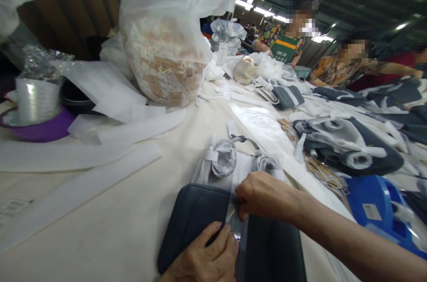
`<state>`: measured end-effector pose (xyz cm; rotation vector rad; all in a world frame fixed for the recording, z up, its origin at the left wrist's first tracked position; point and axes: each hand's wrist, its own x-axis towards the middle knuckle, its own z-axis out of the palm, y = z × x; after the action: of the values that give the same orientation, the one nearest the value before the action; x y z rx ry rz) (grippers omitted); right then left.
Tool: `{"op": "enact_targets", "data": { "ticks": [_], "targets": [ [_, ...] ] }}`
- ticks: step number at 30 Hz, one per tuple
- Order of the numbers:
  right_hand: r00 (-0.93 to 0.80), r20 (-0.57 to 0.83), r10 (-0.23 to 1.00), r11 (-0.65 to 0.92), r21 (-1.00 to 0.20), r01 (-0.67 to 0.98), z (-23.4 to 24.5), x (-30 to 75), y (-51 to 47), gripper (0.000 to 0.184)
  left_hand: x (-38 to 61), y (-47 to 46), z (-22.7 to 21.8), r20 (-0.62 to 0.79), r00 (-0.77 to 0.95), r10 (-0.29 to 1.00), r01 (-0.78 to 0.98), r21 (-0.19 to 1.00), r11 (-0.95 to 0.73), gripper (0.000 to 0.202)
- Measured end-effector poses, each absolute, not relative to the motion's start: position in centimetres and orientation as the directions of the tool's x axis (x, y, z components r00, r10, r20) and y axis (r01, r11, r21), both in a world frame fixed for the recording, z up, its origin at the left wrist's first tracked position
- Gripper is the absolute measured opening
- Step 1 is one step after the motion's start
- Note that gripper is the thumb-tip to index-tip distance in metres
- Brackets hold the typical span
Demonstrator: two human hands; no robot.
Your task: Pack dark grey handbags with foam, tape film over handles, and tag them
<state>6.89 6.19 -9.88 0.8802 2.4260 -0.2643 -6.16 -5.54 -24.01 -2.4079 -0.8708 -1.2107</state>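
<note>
A dark blue-grey bag (193,211) lies flat on the table in front of me. A translucent strip (243,237) runs across its middle. My right hand (260,195) is closed, its fingers pinched on the strip near the bag's far edge. My left hand (213,251) rests on the bag with fingers stretched out beside the strip. Beyond the bag, its strap ends are rolled in clear wrap (224,158), joined by a dark grey loop. The fingertips of my right hand are partly hidden.
White paper strips (110,193) lie to the left, near a purple bowl (43,126). A large plastic-wrapped bundle (167,64) stands behind. On the right are a blue plastic container (373,206) and a wrapped dark bag (370,139). Co-workers (287,44) are across the table.
</note>
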Motion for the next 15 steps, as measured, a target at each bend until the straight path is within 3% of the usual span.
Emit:
{"op": "enact_targets", "data": {
  "ticks": [5, 10, 11, 13, 14, 15],
  "targets": [
    [-0.655, -0.392, 0.646, 0.707, -0.018, 0.707, -10.4, 8.0, 8.1, 0.033, -6.3, -5.9, -23.7, 0.770, 0.497, 0.400, 0.619, 0.008, -0.785, 0.021],
    [-0.655, -0.202, 0.728, 0.671, 0.017, 0.741, -10.4, 9.6, 6.9, 0.007, -6.4, -6.3, -23.1, 0.775, 0.475, 0.417, 0.608, 0.054, -0.792, 0.018],
    [-0.669, -0.138, 0.731, 0.677, 0.018, 0.736, -10.9, 10.0, 5.6, 0.016, -6.4, -6.3, -23.0, 0.771, 0.475, 0.424, 0.612, 0.056, -0.789, 0.019],
    [-0.727, 0.004, 0.687, 0.727, 0.011, 0.687, -12.9, 11.2, 2.1, 0.031, -6.4, -6.4, -22.9, 0.757, 0.501, 0.419, 0.610, 0.034, -0.792, 0.014],
    [-0.792, 0.216, 0.571, 0.807, 0.029, 0.590, -14.4, 11.8, 0.2, 0.036, -6.3, -6.4, -23.0, 0.743, 0.532, 0.407, 0.600, 0.008, -0.800, 0.011],
    [-0.826, 0.344, 0.446, 0.858, 0.098, 0.504, -16.1, 12.3, -1.4, 0.035, -6.3, -6.3, -23.1, 0.718, 0.571, 0.397, 0.585, -0.017, -0.811, 0.009]
  ]
}}
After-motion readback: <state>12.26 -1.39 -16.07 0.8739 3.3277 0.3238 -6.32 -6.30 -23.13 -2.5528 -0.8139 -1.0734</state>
